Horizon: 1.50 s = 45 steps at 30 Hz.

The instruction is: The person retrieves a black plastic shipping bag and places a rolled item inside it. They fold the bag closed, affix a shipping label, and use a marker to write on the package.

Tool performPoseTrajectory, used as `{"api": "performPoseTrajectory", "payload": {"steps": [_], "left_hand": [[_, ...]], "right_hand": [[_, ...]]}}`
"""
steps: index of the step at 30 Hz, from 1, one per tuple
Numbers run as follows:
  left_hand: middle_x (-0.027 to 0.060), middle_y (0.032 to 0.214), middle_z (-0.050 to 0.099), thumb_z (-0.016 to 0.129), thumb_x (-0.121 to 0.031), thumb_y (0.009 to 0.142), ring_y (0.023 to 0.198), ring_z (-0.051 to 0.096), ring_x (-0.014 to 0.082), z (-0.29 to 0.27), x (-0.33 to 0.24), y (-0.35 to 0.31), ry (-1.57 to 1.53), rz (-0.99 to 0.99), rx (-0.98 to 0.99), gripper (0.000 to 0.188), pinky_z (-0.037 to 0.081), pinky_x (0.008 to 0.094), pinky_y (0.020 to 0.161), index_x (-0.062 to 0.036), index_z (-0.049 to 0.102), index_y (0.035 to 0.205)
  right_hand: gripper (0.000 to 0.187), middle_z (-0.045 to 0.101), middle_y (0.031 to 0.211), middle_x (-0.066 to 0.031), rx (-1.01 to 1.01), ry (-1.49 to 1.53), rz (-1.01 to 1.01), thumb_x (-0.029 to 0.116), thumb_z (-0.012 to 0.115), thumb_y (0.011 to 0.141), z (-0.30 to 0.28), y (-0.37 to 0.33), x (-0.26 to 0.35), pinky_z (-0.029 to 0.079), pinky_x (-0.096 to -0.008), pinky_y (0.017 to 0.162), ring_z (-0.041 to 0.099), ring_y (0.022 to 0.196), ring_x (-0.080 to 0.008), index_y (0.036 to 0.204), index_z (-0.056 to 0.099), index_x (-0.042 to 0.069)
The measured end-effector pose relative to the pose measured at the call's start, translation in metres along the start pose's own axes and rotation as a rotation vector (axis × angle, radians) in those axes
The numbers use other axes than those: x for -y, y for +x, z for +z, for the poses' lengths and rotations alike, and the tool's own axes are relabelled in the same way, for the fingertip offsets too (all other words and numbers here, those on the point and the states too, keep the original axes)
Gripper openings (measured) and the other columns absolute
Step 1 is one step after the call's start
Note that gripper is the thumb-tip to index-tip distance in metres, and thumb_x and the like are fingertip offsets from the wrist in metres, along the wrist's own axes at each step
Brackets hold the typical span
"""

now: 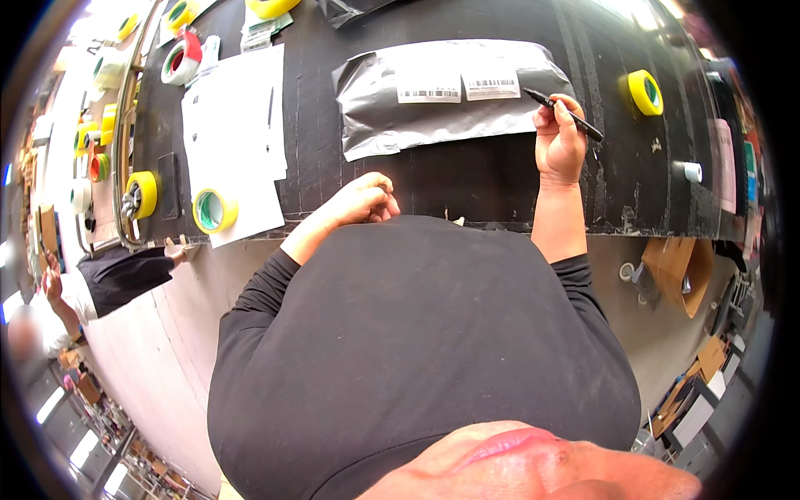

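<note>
My right hand (559, 150) pinches a black marker pen (590, 130) between thumb and fingers. The pen's dark tip points up and left, over the right end of a grey plastic mailing bag (442, 125). That filled, wrinkled bag lies across the black table (475, 179) in front of me, with two white barcode labels side by side on top, a left one (429, 87) and a right one (492, 82). Near the table's front edge, my left hand (365, 198) is loosely curled, apart from the bag, and nothing shows in its fingers.
White paper sheets (237, 125) cover the table's left part, with a yellow tape roll (215, 211) on their near edge. Another yellow roll (646, 92) stands at right. A red-and-white tape roll (182, 58) sits far left. A brown paper bag (677, 271) is below the right edge.
</note>
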<state>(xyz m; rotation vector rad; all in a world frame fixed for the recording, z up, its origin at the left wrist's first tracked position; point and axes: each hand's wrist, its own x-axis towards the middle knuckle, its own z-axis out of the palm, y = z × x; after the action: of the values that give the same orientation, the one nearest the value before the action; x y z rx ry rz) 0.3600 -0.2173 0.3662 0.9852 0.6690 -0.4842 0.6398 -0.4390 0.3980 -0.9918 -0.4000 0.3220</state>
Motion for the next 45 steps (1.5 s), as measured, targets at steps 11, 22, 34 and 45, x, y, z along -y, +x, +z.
{"api": "performPoseTrajectory", "payload": {"steps": [11,22,34,45], "left_hand": [[0.0049,0.087,0.063,0.048,-0.001,0.088,0.074,0.056,0.0107,0.016,-0.002,0.02,0.107,-0.002,0.027,0.017,0.047,0.0244,0.065,-0.0088,0.053,0.103],[0.0044,0.086,0.062,0.052,-0.002,0.086,0.073,0.06,0.0127,0.037,-0.009,0.03,0.015,0.034,-0.11,0.015,0.048,0.0249,0.064,-0.0084,0.053,0.098],[0.002,0.069,0.055,0.068,-0.023,0.087,0.057,0.053,0.0102,-0.007,-0.032,-0.016,0.148,0.044,-0.5,0.022,0.041,0.0265,0.048,-0.0049,0.062,0.099],[0.0018,0.091,0.057,0.08,-0.038,0.08,0.073,0.056,0.0125,-0.036,-0.016,0.015,-0.181,0.195,-0.34,0.062,0.043,0.026,0.058,-0.0059,0.055,0.127]], "right_hand": [[0.035,0.068,0.085,-0.003,0.239,-0.947,-0.408,0.007,0.073,0.085,-0.035,0.054,-0.016,0.052,-0.027,0.07,0.065,0.075,-0.0131,0.118,0.063,0.011],[0.059,0.059,0.085,-0.0027,0.446,-1.235,-0.631,0.015,0.085,0.068,-0.043,0.074,-0.033,0.048,-0.0384,0.077,0.058,0.084,-0.0255,0.121,0.059,0.019],[0.038,0.07,0.11,-0.0093,-0.027,-1.155,-0.571,0.009,0.063,0.092,-0.055,0.082,0.011,0.05,-0.0359,0.09,0.066,0.096,-0.0232,0.129,0.054,0.004],[0.036,0.065,0.098,-0.0082,0.321,-0.384,-0.123,0.022,0.048,0.105,-0.011,0.014,-0.056,0.045,-0.0251,0.076,0.059,0.084,-0.013,0.13,0.055,-0.002]]}}
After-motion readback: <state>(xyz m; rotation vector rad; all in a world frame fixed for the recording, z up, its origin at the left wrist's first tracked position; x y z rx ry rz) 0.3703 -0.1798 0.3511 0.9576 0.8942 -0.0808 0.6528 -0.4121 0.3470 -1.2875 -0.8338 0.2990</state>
